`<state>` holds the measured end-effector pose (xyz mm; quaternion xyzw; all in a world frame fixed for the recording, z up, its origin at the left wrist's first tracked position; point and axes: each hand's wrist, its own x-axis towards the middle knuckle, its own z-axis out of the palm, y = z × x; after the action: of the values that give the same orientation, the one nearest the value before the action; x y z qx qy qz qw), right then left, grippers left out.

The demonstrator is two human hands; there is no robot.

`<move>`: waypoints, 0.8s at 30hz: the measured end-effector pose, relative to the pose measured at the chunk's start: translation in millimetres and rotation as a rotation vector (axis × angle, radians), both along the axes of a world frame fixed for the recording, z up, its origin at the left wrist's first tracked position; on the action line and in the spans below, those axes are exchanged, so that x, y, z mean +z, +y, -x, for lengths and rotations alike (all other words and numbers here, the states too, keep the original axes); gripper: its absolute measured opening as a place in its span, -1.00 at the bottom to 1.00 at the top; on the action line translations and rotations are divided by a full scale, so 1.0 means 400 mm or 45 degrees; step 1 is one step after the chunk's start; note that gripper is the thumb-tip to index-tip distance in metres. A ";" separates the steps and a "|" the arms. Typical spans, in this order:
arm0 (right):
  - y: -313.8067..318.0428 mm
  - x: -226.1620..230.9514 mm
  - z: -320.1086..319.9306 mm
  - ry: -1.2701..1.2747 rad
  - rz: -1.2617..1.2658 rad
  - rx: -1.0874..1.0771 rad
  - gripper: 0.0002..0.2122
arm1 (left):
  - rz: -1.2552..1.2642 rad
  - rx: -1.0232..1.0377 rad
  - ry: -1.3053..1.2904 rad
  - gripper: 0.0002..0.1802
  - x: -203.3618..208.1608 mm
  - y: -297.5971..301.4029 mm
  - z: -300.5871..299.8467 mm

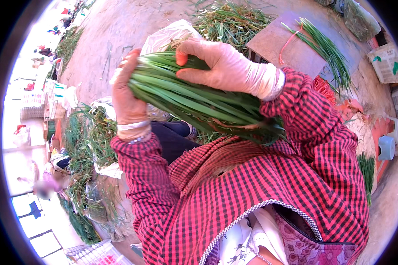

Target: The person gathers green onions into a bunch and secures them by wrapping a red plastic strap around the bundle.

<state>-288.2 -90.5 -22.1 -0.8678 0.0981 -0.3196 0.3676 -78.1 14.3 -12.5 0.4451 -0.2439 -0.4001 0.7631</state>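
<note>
A thick bunch of green garlic chives [199, 95] lies slantwise in front of my chest, its pale stem ends at the left and its dark leaves drooping at the right. My left hand [130, 90], in a thin pale glove, is wrapped round the stem end. From above, my right hand [212, 66], gloved too, grips the upper side of the bunch with curled fingers and thumb; some fingertips are hidden behind the stems.
A smaller tied bunch of chives [325, 48] rests on a grey board [283, 42] at the far right, near red ties [324, 90]. Loose chives [232, 24] are heaped beyond my hands, and more leaves [90, 150] cover the left side. A light-blue container [386, 148] stands at right.
</note>
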 end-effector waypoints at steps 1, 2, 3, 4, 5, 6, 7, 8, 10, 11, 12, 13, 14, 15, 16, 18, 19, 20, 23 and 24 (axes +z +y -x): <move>-0.018 -0.016 0.008 0.109 0.021 -0.016 -0.81 | 0.022 0.016 0.022 -0.72 0.016 0.028 -0.047; -0.040 -0.043 0.005 0.199 0.038 -0.014 -0.81 | 0.039 0.049 0.026 -0.72 0.030 0.070 -0.100; -0.076 -0.078 0.035 0.365 0.117 -0.096 -0.79 | 0.128 0.099 -0.027 -0.71 0.037 0.091 -0.132; -0.124 -0.135 0.083 0.534 0.194 -0.184 -0.78 | 0.132 0.225 -0.110 -0.70 0.037 0.105 -0.157; -0.184 -0.208 0.130 0.742 0.167 -0.250 -0.77 | 0.136 0.360 -0.188 -0.69 0.033 0.125 -0.176; -0.236 -0.255 0.185 0.947 0.055 -0.264 -0.76 | 0.143 0.493 -0.246 -0.67 0.028 0.141 -0.192; -0.252 -0.312 0.243 0.845 0.121 -0.417 -0.75 | 0.131 0.530 -0.206 -0.65 0.023 0.165 -0.204; -0.253 -0.339 0.276 0.747 0.181 -0.576 -0.75 | 0.118 0.557 -0.159 -0.63 0.024 0.184 -0.218; -0.236 -0.291 0.254 0.368 -0.101 -0.713 -0.75 | 0.082 0.594 -0.186 -0.59 0.003 0.198 -0.225; -0.217 -0.255 0.238 0.179 -0.246 -0.784 -0.75 | 0.061 0.595 -0.264 -0.57 -0.012 0.196 -0.220; -0.183 -0.214 0.209 0.109 -0.335 -0.676 -0.74 | 0.041 0.597 -0.347 -0.56 -0.023 0.194 -0.218; -0.136 -0.174 0.171 0.037 -0.416 -0.573 -0.74 | 0.023 0.572 -0.346 -0.54 -0.036 0.186 -0.225; -0.082 -0.158 0.135 -0.097 -0.326 -0.423 -0.72 | 0.025 0.560 -0.315 -0.55 -0.054 0.175 -0.218; -0.041 -0.138 0.103 0.078 -0.343 -0.343 -0.70 | 0.027 0.538 -0.284 -0.55 -0.068 0.155 -0.209; 0.005 -0.075 0.070 0.414 -0.129 -0.314 -0.60 | 0.028 0.538 -0.263 -0.56 -0.067 0.154 -0.204; 0.033 -0.105 0.001 0.469 -0.024 -0.327 -0.52 | 0.052 0.459 0.016 -0.58 -0.082 0.114 -0.198; 0.032 -0.113 -0.025 0.549 -0.155 -0.276 -0.55 | 0.045 0.469 0.038 -0.58 -0.088 0.094 -0.183; 0.027 -0.119 -0.038 0.627 -0.284 -0.229 -0.58 | 0.042 0.475 0.061 -0.57 -0.090 0.077 -0.168; 0.042 -0.163 -0.053 0.279 -0.227 -0.269 -0.73 | 0.064 0.484 0.042 -0.56 -0.099 0.070 -0.170; 0.037 -0.172 -0.044 0.246 -0.158 -0.246 -0.75 | 0.051 0.479 0.067 -0.56 -0.096 0.077 -0.176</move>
<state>-270.6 -75.7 -90.8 -0.8566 0.2359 -0.2618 0.3769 -7.7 45.1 -50.8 0.4569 -0.1441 -0.2570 0.8393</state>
